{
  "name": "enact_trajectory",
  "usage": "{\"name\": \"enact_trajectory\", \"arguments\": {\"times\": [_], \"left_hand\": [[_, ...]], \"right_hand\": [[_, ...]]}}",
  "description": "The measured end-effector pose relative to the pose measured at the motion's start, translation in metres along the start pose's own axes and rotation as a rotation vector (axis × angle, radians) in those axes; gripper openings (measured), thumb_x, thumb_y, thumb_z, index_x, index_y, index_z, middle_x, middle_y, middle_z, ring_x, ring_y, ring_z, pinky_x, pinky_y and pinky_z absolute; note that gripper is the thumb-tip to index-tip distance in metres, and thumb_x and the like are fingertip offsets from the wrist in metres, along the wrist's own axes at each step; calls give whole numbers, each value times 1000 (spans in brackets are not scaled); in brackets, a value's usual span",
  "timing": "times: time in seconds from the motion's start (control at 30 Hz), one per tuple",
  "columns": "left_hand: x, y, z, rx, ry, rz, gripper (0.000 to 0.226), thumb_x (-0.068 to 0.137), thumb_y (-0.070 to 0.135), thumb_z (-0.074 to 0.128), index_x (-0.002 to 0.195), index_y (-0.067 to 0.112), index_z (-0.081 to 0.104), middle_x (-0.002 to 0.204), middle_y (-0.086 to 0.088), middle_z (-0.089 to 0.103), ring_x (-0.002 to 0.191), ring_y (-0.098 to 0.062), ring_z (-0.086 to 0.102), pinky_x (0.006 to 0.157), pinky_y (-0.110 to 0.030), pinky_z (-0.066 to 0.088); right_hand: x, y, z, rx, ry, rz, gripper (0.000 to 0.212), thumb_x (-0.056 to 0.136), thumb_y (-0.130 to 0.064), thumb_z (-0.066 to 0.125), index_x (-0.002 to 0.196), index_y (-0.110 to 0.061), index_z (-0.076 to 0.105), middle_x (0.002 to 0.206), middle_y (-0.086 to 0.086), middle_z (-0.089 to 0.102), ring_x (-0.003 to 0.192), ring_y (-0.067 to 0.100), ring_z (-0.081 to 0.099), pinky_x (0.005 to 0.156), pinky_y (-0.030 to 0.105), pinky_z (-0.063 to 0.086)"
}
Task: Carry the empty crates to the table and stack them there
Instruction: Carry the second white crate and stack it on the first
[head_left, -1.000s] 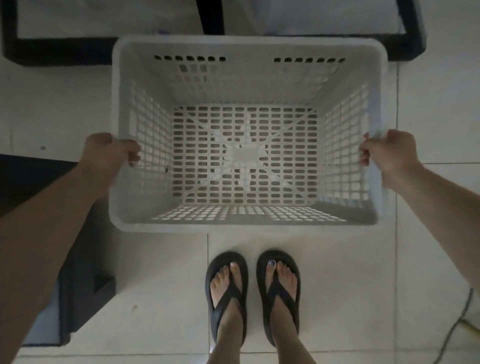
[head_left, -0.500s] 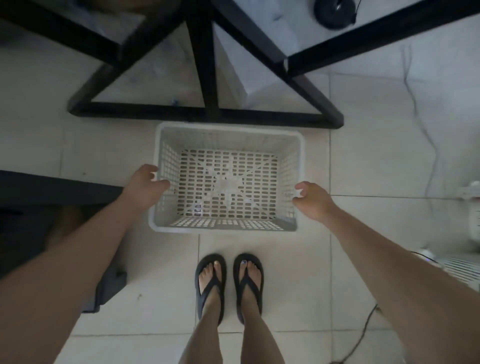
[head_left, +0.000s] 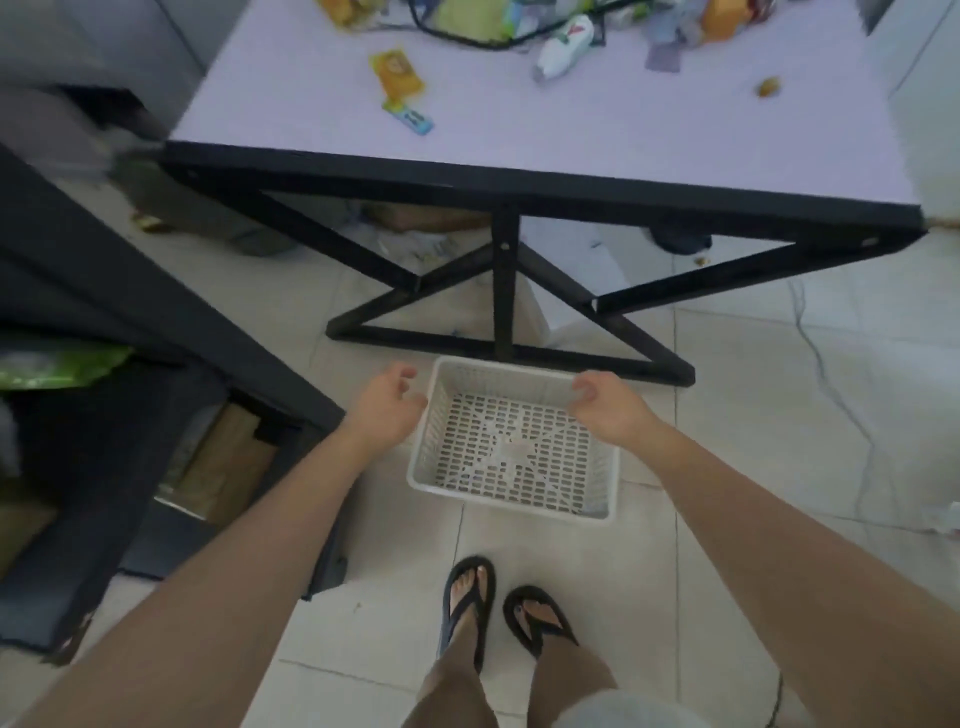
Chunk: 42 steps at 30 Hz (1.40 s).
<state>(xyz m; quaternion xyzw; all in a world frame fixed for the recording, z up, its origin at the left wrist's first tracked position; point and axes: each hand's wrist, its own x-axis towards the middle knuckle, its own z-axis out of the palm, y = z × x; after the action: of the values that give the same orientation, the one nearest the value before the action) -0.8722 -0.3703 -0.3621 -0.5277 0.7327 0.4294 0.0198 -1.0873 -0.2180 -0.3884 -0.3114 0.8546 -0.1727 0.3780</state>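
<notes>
An empty white slatted crate (head_left: 511, 467) rests on the tiled floor, just in front of the table's black cross-braced frame (head_left: 503, 291). The table (head_left: 597, 140) has a pale top and stands beyond the crate. My left hand (head_left: 387, 410) hovers beside the crate's left rim with fingers spread and nothing in it. My right hand (head_left: 610, 408) is over the crate's far right corner, fingers loosely curled and not gripping the rim. My feet in black flip-flops (head_left: 467, 608) stand just behind the crate.
Packets, a bottle (head_left: 563, 47) and cables clutter the table's far part; a yellow packet (head_left: 397, 73) lies nearer. A dark low piece of furniture (head_left: 130, 395) stands at the left. Boxes and bags lie under the table. A cable (head_left: 776, 696) runs along the floor at the right.
A second ago both hands gripped the crate's side rims. The crate now rests on the floor, both hands have let go, and the view has risen to show the tabletop.
</notes>
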Motion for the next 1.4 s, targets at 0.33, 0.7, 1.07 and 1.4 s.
{"name": "enact_trajectory", "arguments": {"times": [0.33, 0.7, 1.07, 1.4], "left_hand": [[-225, -125, -43, -10, 250, -221, 23, 89, 12, 51, 111, 11, 58, 105, -7, 62, 98, -25, 59, 86, -32, 46], [-509, -340, -106, -297, 770, -637, 21, 85, 6, 57, 105, 1, 63, 83, -11, 63, 70, -21, 54, 62, -23, 35], [-722, -533, -211, -395, 999, -811, 27, 86, 18, 53, 110, 11, 61, 101, -9, 63, 85, -24, 58, 72, -29, 43], [-672, -694, -351, -543, 962, -769, 22, 88, 15, 54, 107, 6, 61, 94, -13, 63, 82, -26, 59, 71, -29, 44]], "right_hand": [[-98, -116, 84, -302, -324, -404, 28, 91, -20, 51, 117, -13, 57, 118, 9, 61, 97, 21, 58, 79, 30, 45], [-328, -278, 309, -408, -579, -968, 27, 88, -16, 55, 113, -10, 61, 107, 8, 65, 100, 24, 59, 81, 30, 47], [-512, -409, 510, -218, -794, -839, 13, 84, -6, 59, 97, -10, 61, 80, 10, 63, 65, 19, 59, 60, 28, 47], [-476, -564, 643, -157, -740, -699, 19, 88, -1, 48, 103, -4, 59, 82, 14, 61, 62, 21, 56, 57, 27, 44]]}}
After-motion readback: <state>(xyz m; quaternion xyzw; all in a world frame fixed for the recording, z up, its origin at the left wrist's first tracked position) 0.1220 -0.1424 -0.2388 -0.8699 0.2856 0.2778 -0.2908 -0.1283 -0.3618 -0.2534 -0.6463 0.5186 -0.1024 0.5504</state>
